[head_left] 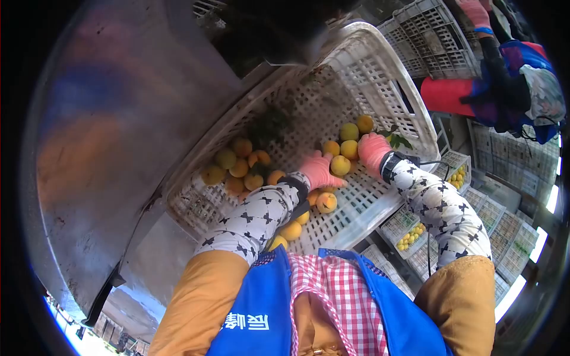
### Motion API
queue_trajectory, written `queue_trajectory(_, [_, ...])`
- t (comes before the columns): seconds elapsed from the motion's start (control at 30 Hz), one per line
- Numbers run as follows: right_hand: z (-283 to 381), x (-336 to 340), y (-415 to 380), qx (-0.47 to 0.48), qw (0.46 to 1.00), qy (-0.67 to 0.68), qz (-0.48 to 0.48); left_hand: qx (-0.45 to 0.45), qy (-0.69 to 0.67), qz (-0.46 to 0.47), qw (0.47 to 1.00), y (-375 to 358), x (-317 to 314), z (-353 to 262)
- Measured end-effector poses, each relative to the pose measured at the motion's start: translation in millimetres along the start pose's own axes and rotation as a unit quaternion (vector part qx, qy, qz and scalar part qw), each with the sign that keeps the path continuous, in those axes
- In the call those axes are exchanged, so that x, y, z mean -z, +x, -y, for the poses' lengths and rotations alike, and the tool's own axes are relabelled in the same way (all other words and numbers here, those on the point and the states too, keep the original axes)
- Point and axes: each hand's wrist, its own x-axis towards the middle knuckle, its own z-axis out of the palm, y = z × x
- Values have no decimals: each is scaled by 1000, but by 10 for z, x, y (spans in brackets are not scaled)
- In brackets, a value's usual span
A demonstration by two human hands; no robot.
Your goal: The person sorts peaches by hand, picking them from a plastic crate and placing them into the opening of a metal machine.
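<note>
White plastic crate (350,218), middle of frame, containing loose yellow-orange fruit (239,168) and green leaves (401,142); left hand (317,170), pink-gloved, parted about one fruit (340,165) at centre; right hand (373,152), likewise gloved, beside fruit centre right; each grip partly hidden, cannot tell whether grasping or released

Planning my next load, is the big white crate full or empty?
Neither; the crate is partly filled: fruit lies in clusters, and bare slotted floor shows.
</note>
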Motion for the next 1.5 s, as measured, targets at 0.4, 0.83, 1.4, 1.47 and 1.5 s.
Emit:
queue_trajectory(0.4, [-285, 972, -1080, 249, 393, 861, -204, -78, 172, 204, 961, 77, 95, 138])
queue_trajectory(0.83, [-15, 2034, -828, 146, 511, 488, -693, -306, -661, -97, 678, -1662, 993, 202])
queue_trajectory(1.4, [257, 1964, -1367, 253, 597, 503, -571, -259, -692, -139, 660, -1951, 1153, -244])
queue_trajectory(1.47, [370, 1845, -1304, 298, 576, 551, -525, -261, -638, -169, 705, -1893, 1186, -280])
queue_trajectory(1.5, [381, 1803, -1287, 296, 574, 553, -526, -257, -581, -195, 747, -1870, 1179, -302])
